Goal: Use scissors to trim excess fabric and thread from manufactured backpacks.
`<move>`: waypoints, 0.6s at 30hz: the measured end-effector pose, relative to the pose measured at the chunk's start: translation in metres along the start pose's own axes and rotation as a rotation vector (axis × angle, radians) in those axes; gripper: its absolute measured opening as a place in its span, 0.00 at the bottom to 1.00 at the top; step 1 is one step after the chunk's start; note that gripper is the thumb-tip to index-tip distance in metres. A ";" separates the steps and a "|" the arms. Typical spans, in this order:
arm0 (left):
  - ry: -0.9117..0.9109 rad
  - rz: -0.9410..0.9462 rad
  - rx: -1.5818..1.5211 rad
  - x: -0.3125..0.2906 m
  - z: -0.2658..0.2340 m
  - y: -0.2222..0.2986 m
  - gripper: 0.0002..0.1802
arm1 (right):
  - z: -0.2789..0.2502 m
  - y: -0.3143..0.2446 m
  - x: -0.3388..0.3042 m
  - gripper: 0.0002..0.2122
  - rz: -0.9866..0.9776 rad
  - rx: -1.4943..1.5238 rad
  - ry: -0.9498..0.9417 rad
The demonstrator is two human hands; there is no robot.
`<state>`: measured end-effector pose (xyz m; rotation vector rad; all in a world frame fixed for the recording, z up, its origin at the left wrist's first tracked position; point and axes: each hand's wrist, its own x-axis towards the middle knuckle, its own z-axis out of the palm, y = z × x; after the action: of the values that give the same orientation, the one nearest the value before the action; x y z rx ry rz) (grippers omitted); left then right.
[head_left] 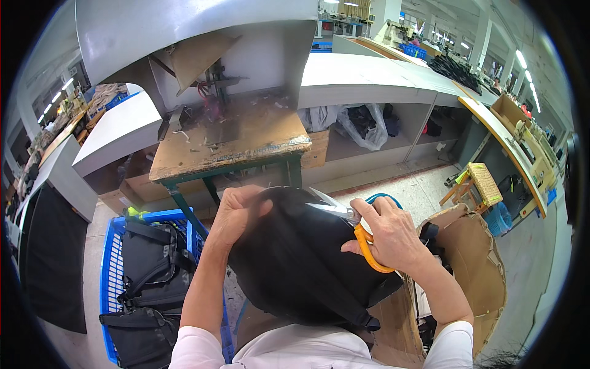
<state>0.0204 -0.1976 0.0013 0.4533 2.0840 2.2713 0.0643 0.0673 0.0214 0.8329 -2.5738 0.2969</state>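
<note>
A black backpack [301, 264] with a strap and a small buckle at its lower right hangs in front of my body. My left hand [236, 215] pinches its upper left edge between thumb and fingers. In my right hand [393, 234] is a pair of scissors [332, 208], one handle loop orange and the other blue. The silvery blades point left across the top right of the backpack, close to its fabric. They look slightly parted, but whether they touch the fabric I cannot tell.
Left of me a blue plastic basket [114, 280] holds several black bags. An open cardboard box [473, 258] with dark items stands at my right. Ahead is a worn wooden worktable [246, 144] under a metal hood [196, 37]. A small stool [485, 184] stands farther right.
</note>
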 end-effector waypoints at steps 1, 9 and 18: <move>0.010 0.002 0.009 0.000 0.000 -0.001 0.07 | 0.002 0.000 -0.001 0.27 -0.008 -0.010 0.036; 0.024 0.010 0.015 0.001 0.000 -0.005 0.06 | 0.009 0.007 -0.007 0.26 -0.028 0.040 0.027; 0.015 0.008 0.057 0.002 0.007 -0.008 0.06 | 0.008 0.009 -0.002 0.24 -0.066 0.007 0.061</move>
<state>0.0190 -0.1896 -0.0052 0.4491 2.1626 2.2318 0.0573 0.0731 0.0127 0.8956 -2.4846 0.3063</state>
